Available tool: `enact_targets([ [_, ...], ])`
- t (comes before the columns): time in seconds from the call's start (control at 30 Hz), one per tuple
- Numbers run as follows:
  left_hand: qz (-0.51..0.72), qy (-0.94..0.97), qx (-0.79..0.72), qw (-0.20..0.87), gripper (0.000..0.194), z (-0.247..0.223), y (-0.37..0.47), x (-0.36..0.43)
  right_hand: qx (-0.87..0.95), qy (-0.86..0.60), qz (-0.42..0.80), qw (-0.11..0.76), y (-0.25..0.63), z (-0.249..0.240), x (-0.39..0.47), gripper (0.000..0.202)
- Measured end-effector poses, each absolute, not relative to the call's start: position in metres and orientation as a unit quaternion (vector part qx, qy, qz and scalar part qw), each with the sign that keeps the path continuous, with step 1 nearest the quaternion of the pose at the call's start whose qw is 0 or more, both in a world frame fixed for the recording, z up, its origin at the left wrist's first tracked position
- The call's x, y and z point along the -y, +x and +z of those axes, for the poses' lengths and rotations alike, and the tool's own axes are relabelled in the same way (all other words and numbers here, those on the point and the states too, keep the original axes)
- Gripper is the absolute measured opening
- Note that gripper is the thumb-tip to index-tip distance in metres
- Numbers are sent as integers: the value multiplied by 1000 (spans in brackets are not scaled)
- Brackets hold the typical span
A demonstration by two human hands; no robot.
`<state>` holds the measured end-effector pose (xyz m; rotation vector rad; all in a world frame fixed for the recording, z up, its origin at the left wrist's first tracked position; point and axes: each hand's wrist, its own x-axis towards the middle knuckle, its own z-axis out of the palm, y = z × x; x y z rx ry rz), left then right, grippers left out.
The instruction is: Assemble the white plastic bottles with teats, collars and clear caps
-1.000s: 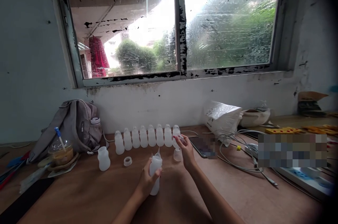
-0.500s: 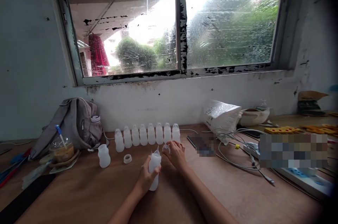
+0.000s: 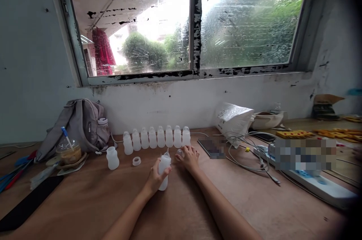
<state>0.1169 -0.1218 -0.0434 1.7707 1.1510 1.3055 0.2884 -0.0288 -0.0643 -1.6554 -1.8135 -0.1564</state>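
My left hand (image 3: 155, 176) is wrapped round a frosted white bottle (image 3: 164, 168), whose top carries a clear pointed nipple (image 3: 166, 153). Just to the right, the fingers of my right hand (image 3: 190, 158) are closed on a small clear cap (image 3: 179, 153), low over the table. Behind both hands runs a row of several capped frosted bottles (image 3: 161, 136). An open bottle without a cap (image 3: 112, 158) stands at the left, and a white ring (image 3: 136, 161) lies beside it.
Left: a grey backpack (image 3: 82, 127), an iced drink cup (image 3: 68, 150) and a black strip (image 3: 31, 202). Right: a phone (image 3: 207, 147), a white bag (image 3: 233, 119), cables (image 3: 251, 166) and a power strip (image 3: 325, 187). The window is behind.
The camera view has tilted slightly, so most things appear higher. My right hand has lowered with the clear cap towards the table. My left hand keeps hold of the bottle.
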Motion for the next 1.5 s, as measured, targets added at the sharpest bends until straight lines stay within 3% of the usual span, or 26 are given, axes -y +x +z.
enact_targets([
  [0.3, 493, 681, -442, 313, 24, -43, 115, 124, 668, -662, -18, 340, 292, -61, 32, 32],
  [0.47, 494, 677, -445, 317, 27, -44, 116, 124, 659, -587, -27, 469, 283, -45, 42, 29],
  [0.57, 488, 680, -449, 314, 30, -45, 117, 123, 686, -497, 80, 525, 268, -29, 58, 37],
  [0.63, 486, 684, -446, 312, 35, -44, 118, 124, 717, -465, 133, 502, 257, -20, 72, 44],
  [0.77, 492, 693, -423, 314, 47, -40, 117, 127, 760, -464, 92, 447, 238, -10, 93, 41],
  [1.03, 468, 708, -451, 278, 46, -39, 116, 124, 738, -510, 103, 429, 233, -11, 96, 33],
  [1.17, 460, 688, -421, 371, 36, -37, 113, 124, 730, -469, 148, 474, 232, -11, 94, 31],
  [1.33, 429, 591, -340, 593, 11, -30, 111, 133, 710, -405, 262, 513, 231, -5, 97, 31],
  [1.5, 423, 491, -277, 709, 21, -25, 109, 141, 691, -309, 435, 488, 232, 1, 102, 31],
])
